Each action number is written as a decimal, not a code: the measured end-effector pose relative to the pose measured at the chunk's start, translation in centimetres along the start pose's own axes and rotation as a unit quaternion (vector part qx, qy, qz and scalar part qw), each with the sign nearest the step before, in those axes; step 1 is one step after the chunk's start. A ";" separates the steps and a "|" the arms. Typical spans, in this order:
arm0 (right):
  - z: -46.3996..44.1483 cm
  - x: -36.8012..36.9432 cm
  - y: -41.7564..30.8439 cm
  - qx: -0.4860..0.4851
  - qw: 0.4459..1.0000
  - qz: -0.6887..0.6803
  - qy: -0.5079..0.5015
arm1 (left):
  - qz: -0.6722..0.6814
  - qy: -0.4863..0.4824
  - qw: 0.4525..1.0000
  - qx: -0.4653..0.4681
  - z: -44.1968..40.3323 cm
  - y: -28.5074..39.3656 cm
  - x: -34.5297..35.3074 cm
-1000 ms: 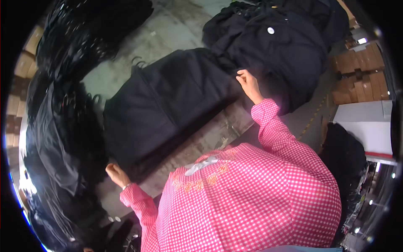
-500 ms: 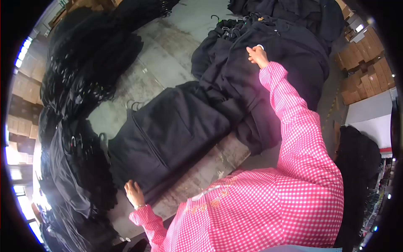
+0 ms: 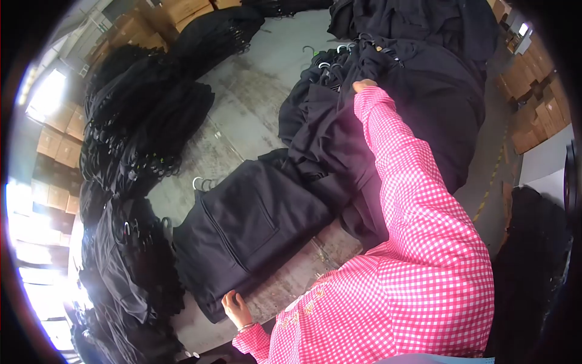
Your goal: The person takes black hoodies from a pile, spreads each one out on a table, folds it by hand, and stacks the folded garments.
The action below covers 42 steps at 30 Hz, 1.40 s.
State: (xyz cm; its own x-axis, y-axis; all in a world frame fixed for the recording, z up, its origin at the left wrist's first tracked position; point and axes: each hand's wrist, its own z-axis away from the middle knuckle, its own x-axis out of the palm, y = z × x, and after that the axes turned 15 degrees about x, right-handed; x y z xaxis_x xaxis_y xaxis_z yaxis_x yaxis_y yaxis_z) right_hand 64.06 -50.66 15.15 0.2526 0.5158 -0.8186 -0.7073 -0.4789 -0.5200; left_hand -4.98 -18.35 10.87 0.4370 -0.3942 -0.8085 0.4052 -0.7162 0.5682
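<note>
A black zip-front jacket (image 3: 242,224) lies folded over a stack of dark garments, its hanger hooks (image 3: 202,183) sticking out at the far edge. My left hand (image 3: 236,308) rests at the stack's near left corner, fingers slightly bent and apart, touching the cloth. Up at the right, my right hand (image 3: 364,85) is closed at the top of a black garment (image 3: 339,118) in a large heap. Its fingertips are partly hidden against the dark cloth. Several hanger hooks (image 3: 330,68) poke out just left of that hand.
All this lies on a worn grey table (image 3: 242,91). Along its left side runs a long pile of black garments on hangers (image 3: 139,115). More dark clothing (image 3: 412,24) is heaped at the far right. Cardboard boxes (image 3: 533,97) are stacked at the right, others (image 3: 57,145) at the left.
My right hand has moved left and slightly down toward the hanger hooks, closing at the black garment. The view has shifted; my left hand stays by the corner of the folded stack.
</note>
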 end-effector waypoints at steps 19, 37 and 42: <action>21.4 -56.1 38.0 -0.243 0.925 -0.175 0.236 | 0.194 -0.060 0.916 0.346 -0.3 3.6 -4.1; 38.4 -82.9 70.0 -0.339 0.835 -0.010 0.433 | 0.509 -0.140 0.665 0.527 10.1 39.4 -6.2; 38.7 -81.4 74.5 -0.358 0.837 0.055 0.411 | 0.612 -0.202 0.530 0.551 15.3 43.5 -6.9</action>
State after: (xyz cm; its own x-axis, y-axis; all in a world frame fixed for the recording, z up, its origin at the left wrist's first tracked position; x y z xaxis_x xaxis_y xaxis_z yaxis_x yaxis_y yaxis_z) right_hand -34.75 -100.80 52.48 0.7887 -0.0800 -0.6095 -0.2527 -0.9461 -0.2028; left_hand -2.68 -55.61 38.81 -0.4658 -0.8843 -0.0317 -0.7966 0.4034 0.4501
